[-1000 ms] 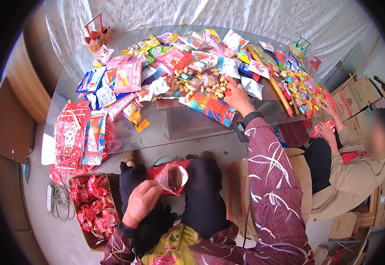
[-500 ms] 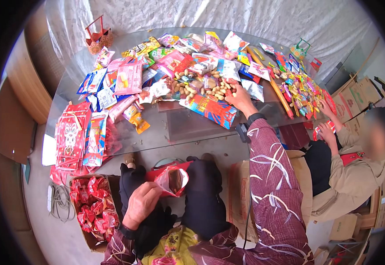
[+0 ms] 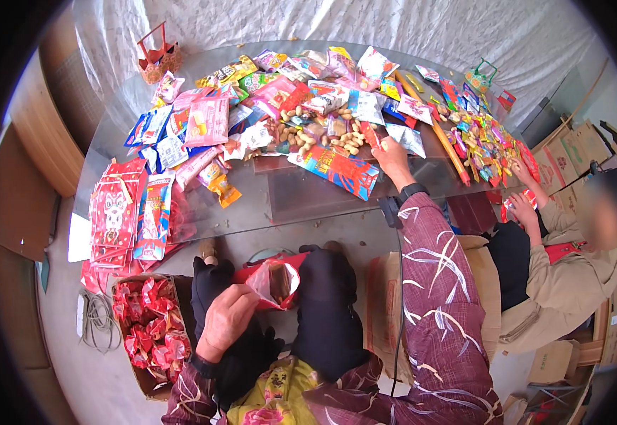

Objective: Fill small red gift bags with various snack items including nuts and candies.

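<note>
Low between my knees, my left hand pinches the rim of an open red gift bag, whose pale inner side faces up. My right hand reaches over the glass table, its fingers closed on a small red packet. Close by is a pile of peanuts in their shells. A red and blue snack packet lies just nearer to me. Many bagged snacks surround the peanuts, among them a pink packet to the left.
Flat red bags are stacked at the table's left edge. Below them stands a carton of filled red bags. A long orange stick lies between the snacks and loose candies. At right, a co-worker handles a red packet.
My right hand has drawn slightly back from the peanuts, with the small red packet now showing in its fingers. My left hand keeps its grip on the bag.
</note>
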The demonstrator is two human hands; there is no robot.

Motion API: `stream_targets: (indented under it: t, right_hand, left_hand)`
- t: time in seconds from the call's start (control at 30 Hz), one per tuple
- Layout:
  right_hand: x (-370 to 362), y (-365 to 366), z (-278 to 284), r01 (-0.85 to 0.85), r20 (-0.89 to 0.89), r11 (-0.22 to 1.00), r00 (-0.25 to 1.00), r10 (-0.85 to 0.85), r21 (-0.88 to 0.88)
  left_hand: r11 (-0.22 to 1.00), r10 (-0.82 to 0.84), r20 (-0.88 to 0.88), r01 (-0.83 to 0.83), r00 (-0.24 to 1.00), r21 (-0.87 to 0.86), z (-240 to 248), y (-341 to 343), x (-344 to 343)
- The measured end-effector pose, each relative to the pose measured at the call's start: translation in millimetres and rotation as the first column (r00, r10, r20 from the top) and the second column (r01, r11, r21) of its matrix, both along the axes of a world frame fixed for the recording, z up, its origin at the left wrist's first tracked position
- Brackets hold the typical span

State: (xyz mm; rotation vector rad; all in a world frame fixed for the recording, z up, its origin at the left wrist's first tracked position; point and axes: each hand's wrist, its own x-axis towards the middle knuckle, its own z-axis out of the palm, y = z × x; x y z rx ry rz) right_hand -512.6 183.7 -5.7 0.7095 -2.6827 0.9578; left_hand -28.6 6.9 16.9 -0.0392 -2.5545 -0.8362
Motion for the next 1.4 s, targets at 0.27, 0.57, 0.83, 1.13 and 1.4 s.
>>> stream_targets:
  t: [0.27,0.57,0.83,1.13,1.4]
  right_hand:
    - [74.4,29.9,69.5,-0.213,0.357,0.953,0.891,0.280,-0.217]
    - [286.1,5.4,127.1,-0.744,0.036,0.643,0.659,0.752,0.180]
    - [343.3,-27.3,91.5,-0.586,-0.094,0.521,0.604,0.792,0.620]
    - [345.3,-41.5,83.0,-0.755,0.014,0.563,0.602,0.798,0.336]
    - [338.5,-10.1,75.5,-0.677,0.046,0.733,0.736,0.675,0.075]
  left_hand:
    - [0.997,-0.071,-0.042,0.072,0.997,0.022,4.1,-7.9,-1.9]
    - [0.990,-0.137,-0.085,0.140,0.987,0.021,1.7,-3.7,15.5]
    - [0.983,-0.171,-0.114,0.177,0.979,0.047,0.5,-1.3,19.4]
    - [0.987,-0.151,-0.161,0.157,0.975,0.025,-5.5,-3.1,22.7]
    - [0.990,-0.137,-0.092,0.140,0.986,0.021,-5.4,-7.5,29.2]
